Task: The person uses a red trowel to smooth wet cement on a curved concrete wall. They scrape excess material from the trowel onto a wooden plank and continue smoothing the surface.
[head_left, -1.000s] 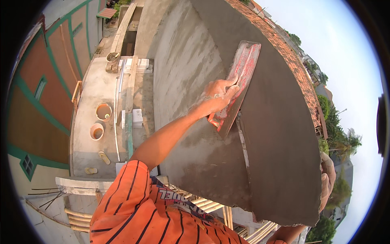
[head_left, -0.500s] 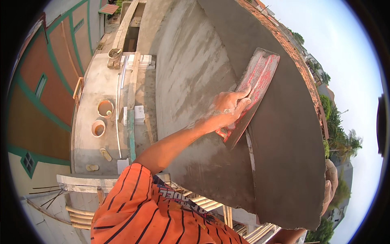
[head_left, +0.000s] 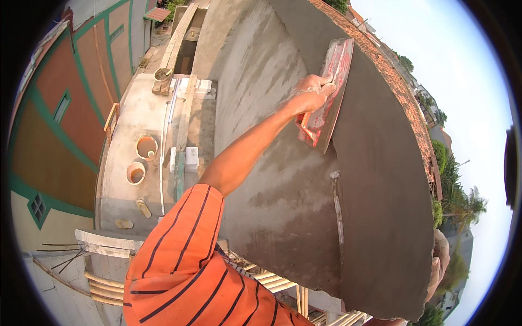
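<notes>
My left hand (head_left: pixel 312 93) is closed around the handle of a long plastering float (head_left: pixel 340 68) with a worn red and grey back. Its blade lies against the dark, wet-looking plaster band (head_left: pixel 383 185) on the wall. Left of that band the wall face is paler and streaked (head_left: pixel 261 157). Below the float, a thin light strip (head_left: pixel 337 204) runs along the boundary of the dark plaster. At the right, my right hand (head_left: pixel 440 263) curls its fingers over the wall's outer edge; part of it is hidden behind the wall.
Down on the concrete slab (head_left: pixel 128 198) stand two buckets (head_left: pixel 136 173), with sandals (head_left: pixel 143 208), a long plank (head_left: pixel 184 125) and white blocks (head_left: pixel 191 160). Bamboo poles (head_left: pixel 277 283) lie beneath me. Roof tiles (head_left: pixel 399 87) run beyond the wall's edge.
My left hand has slid the float farther up and away along the wall, stretching the arm out. More of the light strip shows. My right hand remains at the wall's edge.
</notes>
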A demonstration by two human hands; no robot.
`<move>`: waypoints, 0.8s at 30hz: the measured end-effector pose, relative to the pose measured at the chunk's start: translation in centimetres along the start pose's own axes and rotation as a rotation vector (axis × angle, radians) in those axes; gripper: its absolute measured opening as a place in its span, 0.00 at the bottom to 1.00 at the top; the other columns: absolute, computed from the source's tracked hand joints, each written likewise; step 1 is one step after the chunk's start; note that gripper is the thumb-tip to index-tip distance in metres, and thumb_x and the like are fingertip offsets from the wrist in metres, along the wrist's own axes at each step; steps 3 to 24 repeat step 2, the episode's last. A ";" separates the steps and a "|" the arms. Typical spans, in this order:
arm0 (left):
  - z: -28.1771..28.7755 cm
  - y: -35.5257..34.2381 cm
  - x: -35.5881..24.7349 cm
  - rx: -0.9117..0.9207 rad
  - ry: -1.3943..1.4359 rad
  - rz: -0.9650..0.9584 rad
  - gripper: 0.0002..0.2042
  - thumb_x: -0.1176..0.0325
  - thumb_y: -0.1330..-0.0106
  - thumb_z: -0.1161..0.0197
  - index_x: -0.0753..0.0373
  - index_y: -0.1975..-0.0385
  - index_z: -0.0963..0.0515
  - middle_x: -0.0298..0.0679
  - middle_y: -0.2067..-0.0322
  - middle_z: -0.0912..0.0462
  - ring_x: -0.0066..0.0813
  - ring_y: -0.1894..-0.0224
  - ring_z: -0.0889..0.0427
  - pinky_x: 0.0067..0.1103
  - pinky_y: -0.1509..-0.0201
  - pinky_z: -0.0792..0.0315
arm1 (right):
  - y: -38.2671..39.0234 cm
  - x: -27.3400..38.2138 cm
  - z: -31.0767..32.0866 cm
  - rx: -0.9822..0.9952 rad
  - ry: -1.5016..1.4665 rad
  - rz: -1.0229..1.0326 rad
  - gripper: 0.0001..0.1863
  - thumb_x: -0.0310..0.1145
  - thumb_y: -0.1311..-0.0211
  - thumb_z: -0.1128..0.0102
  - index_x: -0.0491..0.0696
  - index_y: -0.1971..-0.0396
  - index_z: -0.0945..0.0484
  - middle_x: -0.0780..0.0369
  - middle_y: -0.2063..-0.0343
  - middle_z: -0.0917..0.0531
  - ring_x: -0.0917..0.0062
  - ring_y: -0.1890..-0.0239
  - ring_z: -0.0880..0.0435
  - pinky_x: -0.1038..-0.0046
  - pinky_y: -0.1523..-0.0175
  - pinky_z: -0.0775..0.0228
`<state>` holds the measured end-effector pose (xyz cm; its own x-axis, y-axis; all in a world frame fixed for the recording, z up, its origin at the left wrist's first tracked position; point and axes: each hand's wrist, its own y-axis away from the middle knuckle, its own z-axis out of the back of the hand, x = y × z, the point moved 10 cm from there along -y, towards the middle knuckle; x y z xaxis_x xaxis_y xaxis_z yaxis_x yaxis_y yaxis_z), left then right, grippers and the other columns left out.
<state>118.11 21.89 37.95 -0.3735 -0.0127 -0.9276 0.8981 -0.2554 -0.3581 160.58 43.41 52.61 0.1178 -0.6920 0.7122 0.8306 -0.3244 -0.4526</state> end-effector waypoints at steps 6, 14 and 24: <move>-0.8 5.0 -1.3 -0.051 -0.055 -0.104 0.19 0.54 0.31 0.45 0.58 0.46 0.21 0.45 0.54 0.16 0.37 0.47 0.20 0.31 0.42 0.29 | -0.2 -0.6 -0.1 -0.020 -0.018 0.040 0.45 0.60 0.43 0.38 0.34 0.42 0.35 0.49 0.50 0.23 0.66 0.46 0.23 0.66 0.40 0.34; -0.8 5.0 -1.3 -0.051 -0.055 -0.104 0.19 0.54 0.31 0.45 0.58 0.46 0.21 0.45 0.54 0.16 0.37 0.47 0.20 0.31 0.42 0.29 | -0.2 -0.6 -0.1 -0.020 -0.018 0.040 0.45 0.60 0.43 0.38 0.34 0.42 0.35 0.49 0.50 0.23 0.66 0.46 0.23 0.66 0.40 0.34; -0.8 5.0 -1.3 -0.051 -0.055 -0.104 0.19 0.54 0.31 0.45 0.58 0.46 0.21 0.45 0.54 0.16 0.37 0.47 0.20 0.31 0.42 0.29 | -0.2 -0.6 -0.1 -0.020 -0.018 0.040 0.45 0.60 0.43 0.38 0.34 0.42 0.35 0.49 0.50 0.23 0.66 0.46 0.23 0.66 0.40 0.34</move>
